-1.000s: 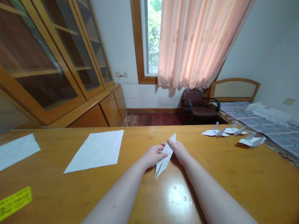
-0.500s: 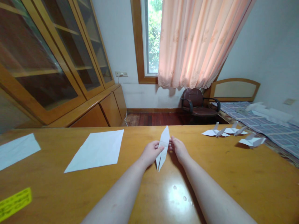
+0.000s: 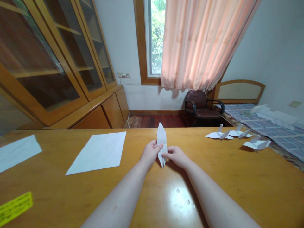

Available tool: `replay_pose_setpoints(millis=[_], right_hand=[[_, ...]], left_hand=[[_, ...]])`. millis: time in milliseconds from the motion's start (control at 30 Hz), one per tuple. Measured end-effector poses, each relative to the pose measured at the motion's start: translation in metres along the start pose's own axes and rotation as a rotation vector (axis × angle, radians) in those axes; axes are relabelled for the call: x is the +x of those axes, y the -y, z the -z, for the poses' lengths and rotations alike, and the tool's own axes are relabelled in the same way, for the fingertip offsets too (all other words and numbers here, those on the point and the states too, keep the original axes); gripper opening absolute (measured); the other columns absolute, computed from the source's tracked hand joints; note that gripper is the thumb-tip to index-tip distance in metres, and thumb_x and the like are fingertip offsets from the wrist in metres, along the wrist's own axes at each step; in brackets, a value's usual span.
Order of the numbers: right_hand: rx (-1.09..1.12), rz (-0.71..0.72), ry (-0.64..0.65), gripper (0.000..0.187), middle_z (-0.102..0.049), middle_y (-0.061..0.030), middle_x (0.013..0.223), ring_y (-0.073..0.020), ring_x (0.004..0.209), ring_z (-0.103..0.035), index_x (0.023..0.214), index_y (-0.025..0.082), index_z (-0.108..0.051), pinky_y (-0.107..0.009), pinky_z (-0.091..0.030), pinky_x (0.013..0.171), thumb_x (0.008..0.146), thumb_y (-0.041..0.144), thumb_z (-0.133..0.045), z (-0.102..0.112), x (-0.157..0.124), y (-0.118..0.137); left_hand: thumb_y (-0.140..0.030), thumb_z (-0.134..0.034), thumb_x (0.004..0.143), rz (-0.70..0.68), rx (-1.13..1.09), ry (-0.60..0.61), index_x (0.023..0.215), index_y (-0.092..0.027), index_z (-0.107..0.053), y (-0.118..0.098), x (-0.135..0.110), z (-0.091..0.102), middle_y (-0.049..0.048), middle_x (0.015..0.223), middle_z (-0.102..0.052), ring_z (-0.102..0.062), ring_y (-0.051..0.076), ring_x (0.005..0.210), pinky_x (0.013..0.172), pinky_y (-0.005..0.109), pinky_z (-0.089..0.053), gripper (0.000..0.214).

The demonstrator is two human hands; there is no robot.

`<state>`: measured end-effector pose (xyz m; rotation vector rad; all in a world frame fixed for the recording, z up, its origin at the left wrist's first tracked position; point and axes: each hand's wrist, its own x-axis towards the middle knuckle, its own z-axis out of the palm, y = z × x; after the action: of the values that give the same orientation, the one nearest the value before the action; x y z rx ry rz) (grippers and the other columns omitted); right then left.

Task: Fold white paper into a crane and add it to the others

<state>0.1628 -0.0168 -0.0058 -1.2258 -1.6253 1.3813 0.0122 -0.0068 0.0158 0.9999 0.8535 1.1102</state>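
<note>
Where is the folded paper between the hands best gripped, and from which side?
Probably by the long edges near its middle, from left and right: the folded paper is narrow and runs from near to far, and its near end splits into two points.

folded paper (image 3: 161, 134): white | curtain (image 3: 201, 44): peach, floral | bedsheet (image 3: 276, 133): blue-grey checks | label (image 3: 17, 206): yellow

One left hand (image 3: 150, 153) and one right hand (image 3: 177, 156) share one folded paper (image 3: 161, 136); two white sheets (image 3: 98, 154) lie left, three folded paper birds (image 3: 252, 144) far right. One yellow label (image 3: 16, 206) sits near left on one table (image 3: 228, 190). Beyond are one chair (image 3: 198, 100), one bed (image 3: 266, 132), one window (image 3: 157, 41), one curtain (image 3: 201, 44) and, left, three glass cabinet doors (image 3: 70, 47).
</note>
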Motion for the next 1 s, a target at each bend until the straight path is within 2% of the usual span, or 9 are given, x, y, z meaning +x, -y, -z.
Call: replay_pose_setpoints(millis=[200,400,600,733,1000], right_hand=[[0.016,0.033,0.006,0.027,-0.065,-0.0016,0.067,-0.0126,0.059,-0.052,0.073,0.014,-0.068,-0.023,-0.039,0.060,0.070,0.041,-0.065,-0.0036,-0.0033,0.0037],[-0.001,0.021,0.020,0.033,-0.056,0.0017,0.054,-0.0100,0.051,-0.044,0.062,0.014,-0.064,-0.022,-0.033,0.054,0.070,0.046,-0.064,-0.0036,-0.0031,0.0012],[-0.083,-0.016,-0.014,0.028,-0.054,0.0028,0.053,-0.0087,0.049,-0.040,0.059,0.014,-0.063,-0.022,-0.030,0.050,0.070,0.040,-0.064,-0.0025,-0.0023,0.0009],[-0.109,-0.044,-0.019,0.023,-0.054,0.0031,0.050,-0.0086,0.047,-0.041,0.057,0.014,-0.062,-0.021,-0.028,0.048,0.068,0.035,-0.065,-0.0036,-0.0046,0.0064],[-0.012,-0.027,0.040,0.019,-0.061,0.0019,0.056,-0.0089,0.048,-0.045,0.066,0.014,-0.067,-0.021,-0.032,0.050,0.071,0.031,-0.060,-0.0042,-0.0065,0.0065]], left_hand=[[-0.037,-0.075,0.060,-0.031,-0.003,-0.014,0.089,-0.011,-0.060,-0.0024,-0.0016,-0.0021,0.0064,0.077,-0.071,-0.065,0.017,0.067,0.063,0.026,-0.049,0.041],[-0.036,-0.076,0.060,-0.019,0.010,0.011,0.087,-0.012,-0.060,-0.0030,-0.0035,-0.0044,0.0064,0.078,-0.071,-0.064,0.015,0.066,0.063,0.025,-0.049,0.040],[-0.037,-0.075,0.060,-0.029,0.005,-0.004,0.089,-0.012,-0.058,-0.0011,-0.0009,-0.0027,0.0040,0.072,-0.070,-0.063,0.014,0.060,0.059,0.024,-0.048,0.042],[-0.040,-0.074,0.061,-0.049,0.021,-0.064,0.090,-0.012,-0.058,0.0010,0.0014,0.0001,0.0043,0.071,-0.070,-0.065,0.017,0.060,0.059,0.026,-0.050,0.043],[-0.040,-0.073,0.064,-0.077,0.014,-0.116,0.090,-0.012,-0.059,-0.0009,0.0000,0.0006,0.0058,0.074,-0.072,-0.067,0.019,0.064,0.063,0.029,-0.051,0.041]])
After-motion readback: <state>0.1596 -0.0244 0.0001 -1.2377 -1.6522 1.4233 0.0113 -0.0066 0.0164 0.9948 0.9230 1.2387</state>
